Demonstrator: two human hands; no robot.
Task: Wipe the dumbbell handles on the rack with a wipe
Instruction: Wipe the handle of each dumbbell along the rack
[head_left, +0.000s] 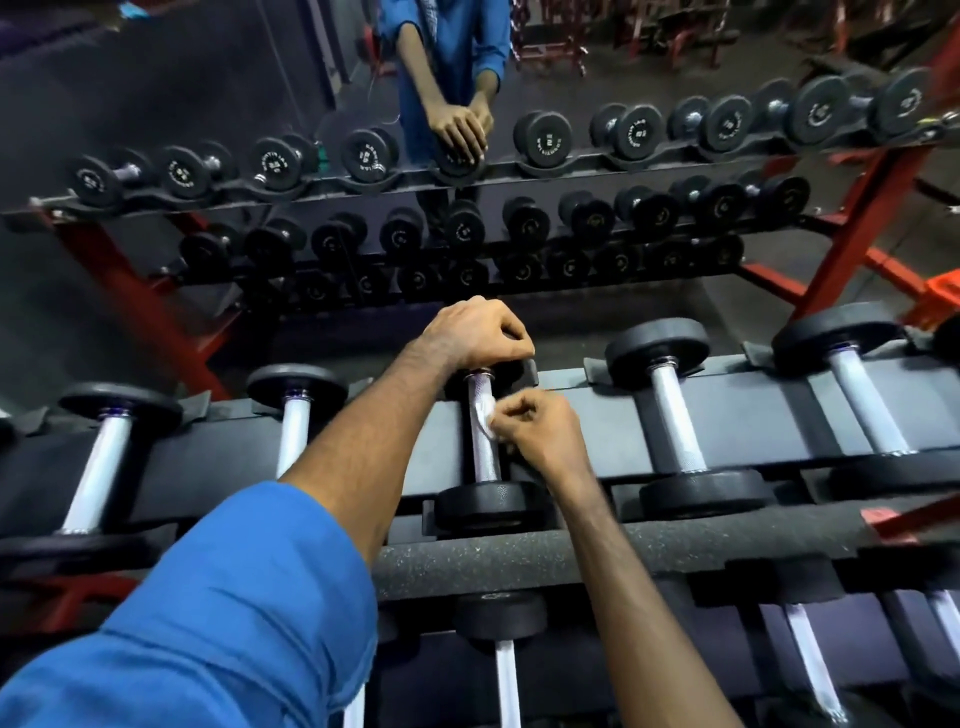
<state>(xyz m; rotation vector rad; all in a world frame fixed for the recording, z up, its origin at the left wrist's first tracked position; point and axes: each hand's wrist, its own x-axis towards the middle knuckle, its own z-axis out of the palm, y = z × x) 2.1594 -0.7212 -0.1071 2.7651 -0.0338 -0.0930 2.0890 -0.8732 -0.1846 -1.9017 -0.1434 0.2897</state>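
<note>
Top shelf of the rack (582, 410), middle dumbbell (485, 457) is the one getting done. Left hand (478, 332) is curled over its far weight plate, gripping it. Right hand (535, 428) pinches a small white wipe (482, 415) against the upper part of the knurled handle (480, 447). More dumbbells sit either side of it, and a mirror (260, 104) stands behind the rack.

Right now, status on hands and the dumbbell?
Left hand grips the dumbbell's far head. Right hand pinches the wipe against the handle. Nothing in the way.
</note>
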